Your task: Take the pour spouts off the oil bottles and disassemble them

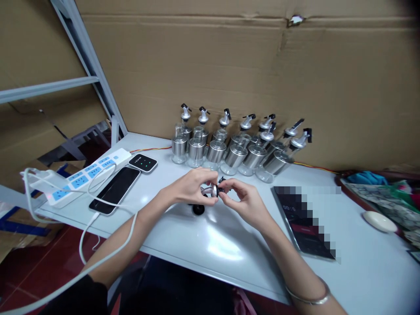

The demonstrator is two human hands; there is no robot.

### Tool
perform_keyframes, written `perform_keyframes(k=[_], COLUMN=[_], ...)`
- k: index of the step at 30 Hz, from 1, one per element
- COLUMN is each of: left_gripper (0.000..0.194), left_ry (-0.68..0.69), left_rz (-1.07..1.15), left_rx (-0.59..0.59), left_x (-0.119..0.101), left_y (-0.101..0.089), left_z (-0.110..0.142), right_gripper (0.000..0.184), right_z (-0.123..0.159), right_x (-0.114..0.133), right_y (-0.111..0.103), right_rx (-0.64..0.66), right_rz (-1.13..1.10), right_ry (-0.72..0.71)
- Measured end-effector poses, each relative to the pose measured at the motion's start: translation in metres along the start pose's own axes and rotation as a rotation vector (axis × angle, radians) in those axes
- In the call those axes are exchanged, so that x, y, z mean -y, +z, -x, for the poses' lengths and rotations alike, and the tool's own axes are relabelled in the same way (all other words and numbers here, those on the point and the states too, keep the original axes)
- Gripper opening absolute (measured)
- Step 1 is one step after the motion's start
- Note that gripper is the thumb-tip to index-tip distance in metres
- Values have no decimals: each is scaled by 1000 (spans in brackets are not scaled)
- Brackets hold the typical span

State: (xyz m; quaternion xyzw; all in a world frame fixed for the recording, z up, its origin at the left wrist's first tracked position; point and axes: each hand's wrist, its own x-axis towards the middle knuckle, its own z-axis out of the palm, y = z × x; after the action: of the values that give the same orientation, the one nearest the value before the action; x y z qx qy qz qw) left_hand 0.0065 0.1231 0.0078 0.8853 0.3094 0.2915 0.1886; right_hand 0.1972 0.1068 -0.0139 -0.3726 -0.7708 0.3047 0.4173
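Note:
Over the middle of the table, my left hand point(197, 186) is closed around a silver pourer spout point(207, 190) with a round metal collar. My right hand point(244, 201) pinches the black stopper end point(222, 190) of the same piece between thumb and fingertips. Both hands meet at the pourer, which lies roughly sideways, partly hidden by fingers. Just under my left hand, a small black round part point(198, 209) rests on the table. Behind the hands stand several glass bottles point(216, 151) with metal sleeves; those at the back and right carry pourer spouts, while some front necks are bare.
At left on the table point(157, 236) lie a power strip point(88, 175), a black phone point(115, 190) on a white cable and a small black device point(143, 162). A tablet-like screen point(302, 223) is at right, near a white oval object point(379, 221). Cardboard point(203, 65) backs the table.

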Motion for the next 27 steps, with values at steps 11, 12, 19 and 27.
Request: perform_keyframes(k=[11,12,19,27], left_gripper=[20,20,23,26], left_ry=[-167,-173,-214,-282], left_rz=[263,282,413,478], left_rx=[55,60,87,-280], left_x=[-1,-1,2,23], left_y=[-10,-10,-9,-27], left_z=[2,2,2,7], right_gripper=[9,9,13,17], right_z=[2,2,0,-1], right_x=[10,11,18,-2], right_y=[-2,-2,0,-39], right_rx=[-15,-14,-33,-334], right_rz=[155,165,215,500], right_ry=[-186,-210,-354,-385])
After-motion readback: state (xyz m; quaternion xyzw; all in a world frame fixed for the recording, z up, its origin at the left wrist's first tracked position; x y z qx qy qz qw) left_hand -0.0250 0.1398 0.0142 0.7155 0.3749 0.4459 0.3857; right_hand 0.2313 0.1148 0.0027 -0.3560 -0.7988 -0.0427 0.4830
